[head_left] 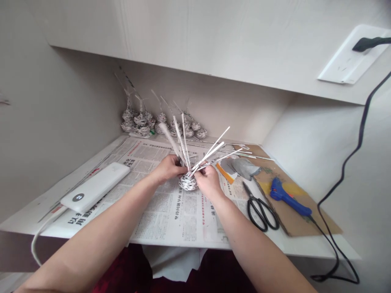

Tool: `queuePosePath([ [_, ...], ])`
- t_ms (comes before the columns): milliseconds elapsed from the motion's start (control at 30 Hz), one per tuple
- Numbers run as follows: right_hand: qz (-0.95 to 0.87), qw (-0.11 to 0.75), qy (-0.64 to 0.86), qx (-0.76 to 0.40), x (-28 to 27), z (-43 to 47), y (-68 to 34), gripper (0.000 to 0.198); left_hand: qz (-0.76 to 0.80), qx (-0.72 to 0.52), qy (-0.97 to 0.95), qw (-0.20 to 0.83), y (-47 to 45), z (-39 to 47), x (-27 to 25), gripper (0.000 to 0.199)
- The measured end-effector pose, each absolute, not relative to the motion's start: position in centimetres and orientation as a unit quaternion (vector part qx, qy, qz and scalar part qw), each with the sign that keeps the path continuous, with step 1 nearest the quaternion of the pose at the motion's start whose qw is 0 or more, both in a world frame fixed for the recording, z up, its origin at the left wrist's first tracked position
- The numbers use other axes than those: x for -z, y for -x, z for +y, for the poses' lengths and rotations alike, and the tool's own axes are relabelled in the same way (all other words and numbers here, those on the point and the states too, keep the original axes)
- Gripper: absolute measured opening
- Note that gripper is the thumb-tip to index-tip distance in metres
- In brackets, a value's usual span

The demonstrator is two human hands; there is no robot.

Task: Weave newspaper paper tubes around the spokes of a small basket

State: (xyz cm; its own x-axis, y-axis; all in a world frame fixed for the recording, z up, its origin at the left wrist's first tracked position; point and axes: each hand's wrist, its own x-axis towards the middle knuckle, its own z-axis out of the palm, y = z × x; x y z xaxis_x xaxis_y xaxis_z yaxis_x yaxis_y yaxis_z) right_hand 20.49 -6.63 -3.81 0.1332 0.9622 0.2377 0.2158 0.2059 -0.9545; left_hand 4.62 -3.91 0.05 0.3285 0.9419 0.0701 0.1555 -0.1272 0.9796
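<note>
A small round body woven from rolled newspaper strips (pixel 187 182) rests on the newspaper-covered table between my hands. Several paper sticks (pixel 183 140) fan up and outward from its top. From the left, my left hand (pixel 169 168) is closed at the base of the sticks, fingertips touching the weave's upper rim. My right hand (pixel 209 179) pinches the paper sticks on the right side, low down near the woven body. Parts of the fingers on both hands are hidden behind the sticks.
Black-handled scissors (pixel 262 212) and a blue glue gun (pixel 288 197) on cardboard (pixel 317 226) lie to the right; its black cord hangs over the edge. A white power bank (pixel 97 185) lies left. Finished-looking woven gourds (pixel 142 120) stand along the back wall. A grey glove-like cloth (pixel 244 167) lies nearby.
</note>
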Motion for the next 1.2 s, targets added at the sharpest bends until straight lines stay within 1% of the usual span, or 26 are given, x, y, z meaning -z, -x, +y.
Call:
queuePosePath([
  [167, -0.570, 0.544, 0.515, -0.338, 2.9, -7.1, -20.5, 0.011, 0.431, -0.439, -0.704, 0.356, -5.0, -4.0, -0.1, 0.006],
  [233, -0.574, 0.551, 0.510, -0.325, 2.3, -7.4, -20.5, 0.009, 0.416, -0.462, -0.710, 0.331, -5.1, -4.1, 0.0, 0.004],
  [367, -0.581, 0.577, 0.495, -0.291, 1.0, -7.9, -20.4, 0.010, 0.348, -0.521, -0.691, 0.362, -5.3, -4.1, 0.2, 0.012],
  [467, -0.592, 0.599, 0.461, -0.280, 0.5, -8.0, -20.3, 0.011, 0.328, -0.545, -0.693, 0.339, -5.2, -4.3, 0.1, 0.009],
  [567, -0.577, 0.619, 0.441, -0.299, 0.6, -8.0, -20.1, 0.012, 0.324, -0.561, -0.691, 0.320, -5.3, -4.4, -0.1, 0.005],
  [733, -0.508, 0.639, 0.474, -0.331, 0.8, -7.8, -19.9, 0.017, 0.323, -0.576, -0.647, 0.380, -5.9, -4.2, 0.4, 0.011],
  [1000, -0.450, 0.641, 0.497, -0.375, 2.2, -6.9, -19.9, 0.016, 0.394, -0.533, -0.688, 0.296, -6.1, -3.6, 1.8, 0.005],
  [1200, -0.389, 0.638, 0.506, -0.430, 2.2, -6.6, -20.0, 0.015, 0.387, -0.532, -0.695, 0.291, -6.0, -3.9, 1.4, 0.003],
])
